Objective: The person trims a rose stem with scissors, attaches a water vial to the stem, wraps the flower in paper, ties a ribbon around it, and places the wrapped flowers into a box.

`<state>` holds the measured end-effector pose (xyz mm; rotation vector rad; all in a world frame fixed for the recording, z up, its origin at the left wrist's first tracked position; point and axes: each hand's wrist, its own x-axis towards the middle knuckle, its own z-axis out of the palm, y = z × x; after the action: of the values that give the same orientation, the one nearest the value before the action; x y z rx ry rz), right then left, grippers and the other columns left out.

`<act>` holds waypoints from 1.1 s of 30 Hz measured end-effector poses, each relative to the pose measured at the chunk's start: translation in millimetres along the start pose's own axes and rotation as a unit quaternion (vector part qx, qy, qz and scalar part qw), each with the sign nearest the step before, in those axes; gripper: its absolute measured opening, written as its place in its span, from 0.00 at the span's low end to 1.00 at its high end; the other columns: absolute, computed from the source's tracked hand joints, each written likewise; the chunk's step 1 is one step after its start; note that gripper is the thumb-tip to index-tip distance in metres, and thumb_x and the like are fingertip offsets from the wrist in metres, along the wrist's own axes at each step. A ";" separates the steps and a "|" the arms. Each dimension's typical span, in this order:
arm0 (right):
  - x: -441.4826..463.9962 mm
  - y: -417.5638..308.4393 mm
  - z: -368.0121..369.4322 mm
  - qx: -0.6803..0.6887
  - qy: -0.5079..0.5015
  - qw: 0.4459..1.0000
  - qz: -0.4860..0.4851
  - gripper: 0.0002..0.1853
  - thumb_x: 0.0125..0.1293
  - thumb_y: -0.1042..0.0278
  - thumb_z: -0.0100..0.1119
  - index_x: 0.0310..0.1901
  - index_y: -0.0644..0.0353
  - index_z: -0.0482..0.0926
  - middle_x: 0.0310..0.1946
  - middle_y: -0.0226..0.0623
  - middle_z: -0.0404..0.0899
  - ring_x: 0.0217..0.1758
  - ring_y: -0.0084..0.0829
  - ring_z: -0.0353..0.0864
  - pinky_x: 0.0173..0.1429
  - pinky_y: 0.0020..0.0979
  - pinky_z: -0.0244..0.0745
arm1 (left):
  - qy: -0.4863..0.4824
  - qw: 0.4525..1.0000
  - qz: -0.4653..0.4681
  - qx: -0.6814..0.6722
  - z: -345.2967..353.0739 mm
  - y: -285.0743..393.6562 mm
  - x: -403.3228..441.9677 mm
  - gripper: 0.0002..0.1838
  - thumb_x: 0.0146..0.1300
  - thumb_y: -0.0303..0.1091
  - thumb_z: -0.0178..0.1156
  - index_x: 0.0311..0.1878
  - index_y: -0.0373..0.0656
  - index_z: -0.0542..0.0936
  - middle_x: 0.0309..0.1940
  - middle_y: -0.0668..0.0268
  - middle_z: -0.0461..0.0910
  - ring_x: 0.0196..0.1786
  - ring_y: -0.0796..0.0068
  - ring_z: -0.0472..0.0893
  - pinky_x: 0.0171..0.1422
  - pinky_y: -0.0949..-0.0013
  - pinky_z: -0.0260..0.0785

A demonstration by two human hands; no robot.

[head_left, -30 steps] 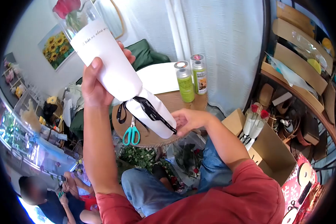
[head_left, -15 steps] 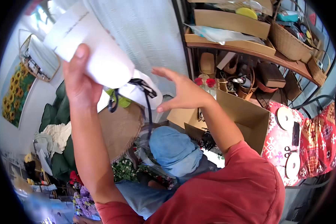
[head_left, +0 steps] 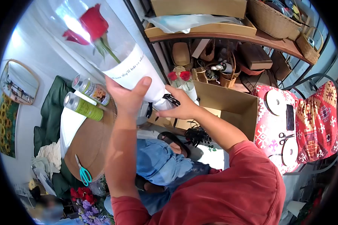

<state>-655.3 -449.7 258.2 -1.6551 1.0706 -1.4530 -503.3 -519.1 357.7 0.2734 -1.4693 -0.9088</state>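
A red rose (head_left: 95,23) stands in a clear and white printed wrapping sleeve (head_left: 139,69), tilted towards the upper left. My left hand (head_left: 128,93) is closed around the white part of the sleeve, thumb on top. At the narrow lower end, my right hand (head_left: 184,104) has its fingers and thumb round the gathered base, beside a black ribbon (head_left: 171,99). The stem's lower part is hidden inside the white wrap.
Below my hands is an open cardboard box (head_left: 233,99), with wrapped red roses (head_left: 179,76) beside it. Teal scissors (head_left: 84,173) and spray cans (head_left: 84,107) are on the round table (head_left: 90,142). Ribbon rolls (head_left: 276,103) lie on a patterned chair. Shelves (head_left: 210,35) hold baskets.
The view has shifted, and the wrapped rose has turned so the bloom now shows. My right hand, spread beside the wrap earlier, has closed in on its tied lower end.
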 end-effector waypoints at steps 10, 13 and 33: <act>-36.2 118.3 -16.4 0.007 0.066 0.996 0.053 0.25 0.55 0.71 0.81 0.53 0.62 0.80 0.40 0.32 0.86 0.45 0.20 0.83 0.51 0.28 0.79 | -0.061 0.996 -0.055 -0.042 21.8 -54.6 -14.4 0.44 0.49 0.33 0.84 0.67 0.37 0.69 0.56 0.59 0.81 0.57 0.68 0.82 0.62 0.61 0.78; -48.4 161.8 -19.6 -0.020 0.066 0.997 0.022 0.29 0.51 0.66 0.83 0.53 0.61 0.79 0.37 0.40 0.87 0.40 0.31 0.87 0.47 0.34 0.80 | -0.110 0.986 -0.121 -0.003 18.0 -59.8 -17.8 0.37 0.52 0.31 0.81 0.64 0.37 0.75 0.54 0.62 0.83 0.56 0.72 0.82 0.63 0.64 0.75; -64.0 255.2 8.8 -0.171 0.001 0.946 0.276 0.59 0.44 0.55 0.85 0.74 0.71 0.62 0.67 0.59 0.74 0.71 0.51 0.75 0.74 0.42 0.71 | -0.132 0.907 -0.397 0.050 -49.1 -221.1 -144.7 0.35 0.51 0.22 0.80 0.64 0.38 0.76 0.54 0.64 0.84 0.57 0.71 0.82 0.64 0.65 0.74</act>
<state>-685.8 -502.3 2.0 -1.4030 1.6972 -0.9369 -515.3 -584.8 97.4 0.8974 -1.6769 -1.5668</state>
